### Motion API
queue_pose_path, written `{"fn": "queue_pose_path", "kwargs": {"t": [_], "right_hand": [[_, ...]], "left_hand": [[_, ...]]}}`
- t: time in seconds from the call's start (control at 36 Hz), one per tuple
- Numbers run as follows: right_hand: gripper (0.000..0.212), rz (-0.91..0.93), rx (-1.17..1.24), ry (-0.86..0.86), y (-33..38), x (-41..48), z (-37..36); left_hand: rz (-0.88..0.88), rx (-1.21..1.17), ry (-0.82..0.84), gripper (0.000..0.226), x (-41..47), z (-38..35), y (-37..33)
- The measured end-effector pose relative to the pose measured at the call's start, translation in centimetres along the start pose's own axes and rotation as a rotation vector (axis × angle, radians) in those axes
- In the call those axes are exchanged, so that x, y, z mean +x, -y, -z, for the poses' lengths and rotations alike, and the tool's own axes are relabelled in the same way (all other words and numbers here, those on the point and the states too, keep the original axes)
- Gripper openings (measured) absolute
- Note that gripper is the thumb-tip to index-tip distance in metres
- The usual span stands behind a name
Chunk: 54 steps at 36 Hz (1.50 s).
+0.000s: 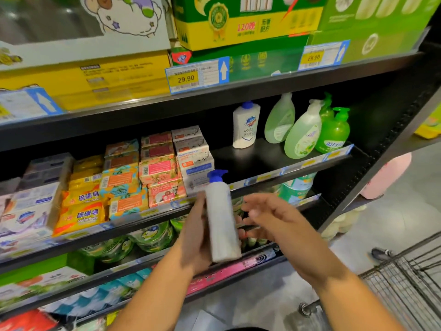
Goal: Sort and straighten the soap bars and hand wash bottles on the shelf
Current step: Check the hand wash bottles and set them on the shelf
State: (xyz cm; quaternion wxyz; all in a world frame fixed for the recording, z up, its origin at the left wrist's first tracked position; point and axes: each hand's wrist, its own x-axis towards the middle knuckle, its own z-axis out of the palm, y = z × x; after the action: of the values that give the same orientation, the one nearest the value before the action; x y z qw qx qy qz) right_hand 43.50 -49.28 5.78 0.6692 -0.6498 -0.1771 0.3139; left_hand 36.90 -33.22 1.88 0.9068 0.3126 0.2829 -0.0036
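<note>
Now, the left hand [194, 235] gripped a white pump bottle [222, 218] well below its standing twin [245, 125], off the shelf [262, 155]; the right hand [267, 217], open, hung below the twin too. Best set upright beside that twin, label forward

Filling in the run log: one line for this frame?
left hand: holds white blue-pump bottle | right hand: open beside it | matching bottle: upright on shelf
</note>
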Motion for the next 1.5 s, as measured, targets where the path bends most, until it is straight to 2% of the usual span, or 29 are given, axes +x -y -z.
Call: {"fn": "queue_pose_path", "kwargs": {"t": [0.06, 0.11, 0.19, 0.28, 0.36, 0.42, 0.47, 0.53, 0.58, 0.69, 0.83, 0.89, 0.97, 1.0, 1.06, 1.14, 1.22, 1.28, 1.33, 1.39, 1.5], "right_hand": [[0.030, -0.051, -0.047, 0.041, -1.2, 0.2, 0.3], [0.038, -0.103, -0.015, 0.023, -2.1, 0.7, 1.2], [0.047, -0.145, 0.138, -0.085, -3.4, 1.6, 3.2], [0.067, -0.195, 0.241, -0.183, -4.4, 2.0, 5.3], [0.083, -0.230, 0.540, -0.178, -5.1, 1.0, 8.4], [0.086, -0.208, 0.782, -0.157, -5.1, -0.4, 10.5], [0.080, -0.164, 0.867, -0.204, -5.1, -1.9, 12.6], [0.056, -0.158, 0.829, -0.346, -5.3, -3.3, 14.9], [0.046, -0.130, 0.814, -0.449, -5.9, -4.6, 17.4], [0.065, -0.115, 0.798, -0.597, -7.5, -6.4, 22.0], [0.039, -0.123, 0.909, -0.773, -10.1, -8.7, 27.3], [0.040, -0.130, 0.886, -0.857, -11.2, -9.4, 29.4], [0.027, -0.172, 0.832, -0.979, -12.6, -10.2, 32.4], [0.025, -0.195, 0.807, -1.014, -13.1, -10.3, 33.5], [0.030, -0.265, 0.727, -1.078, -14.4, -10.5, 35.7], [0.049, -0.377, 0.592, -1.157, -16.4, -10.3, 39.1], [0.044, -0.485, 0.474, -1.220, -18.2, -9.8, 41.8], [0.052, -0.601, 0.332, -1.233, -19.3, -9.7, 43.4], [0.062, -0.711, 0.171, -1.201, -20.1, -9.7, 44.8], [0.061, -0.755, 0.060, -1.198, -21.1, -9.7, 46.2], [0.060, -0.857, -0.197, -1.169, -25.0, -9.1, 49.1]], "left_hand": [[-0.049, 0.140, -0.031, 0.075, -0.3, -0.8, -0.2], [-0.064, 0.283, 0.017, 0.075, -0.3, -1.6, -0.1], [-0.096, 0.428, 0.016, 0.076, -0.3, -3.4, 0.2], [-0.104, 0.530, 0.063, 0.070, -0.2, -6.0, 1.0], [-0.046, 0.608, 0.206, 0.070, 0.3, -9.3, 2.2], [-0.047, 0.675, 0.289, 0.067, 0.9, -11.4, 3.1], [-0.128, 0.726, 0.316, 0.063, 1.5, -13.4, 4.0], [-0.204, 0.783, 0.327, 0.055, 2.7, -14.9, 5.1], [-0.225, 0.817, 0.337, 0.043, 3.9, -16.2, 6.2], [-0.128, 0.851, 0.340, 0.031, 7.0, -18.4, 9.1], [-0.003, 0.993, 0.373, 0.030, 11.7, -20.9, 13.4], [0.104, 1.036, 0.393, 0.026, 14.7, -22.1, 15.2], [0.435, 1.053, 0.437, 0.019, 19.3, -24.6, 18.6], [0.454, 1.128, 0.441, 0.018, 21.0, -25.1, 20.0], [0.423, 1.219, 0.440, 0.022, 23.8, -26.1, 22.9], [0.218, 1.413, 0.551, 0.017, 28.0, -27.1, 27.8], [0.079, 1.658, 0.657, 0.023, 31.9, -28.4, 31.6], [0.117, 1.756, 0.701, 0.037, 34.2, -29.0, 33.8], [0.212, 1.813, 0.725, 0.060, 36.5, -29.0, 36.3], [0.244, 1.892, 0.678, 0.073, 38.4, -28.7, 38.4], [0.288, 1.951, 0.652, 0.075, 39.9, -28.2, 41.8]]}}
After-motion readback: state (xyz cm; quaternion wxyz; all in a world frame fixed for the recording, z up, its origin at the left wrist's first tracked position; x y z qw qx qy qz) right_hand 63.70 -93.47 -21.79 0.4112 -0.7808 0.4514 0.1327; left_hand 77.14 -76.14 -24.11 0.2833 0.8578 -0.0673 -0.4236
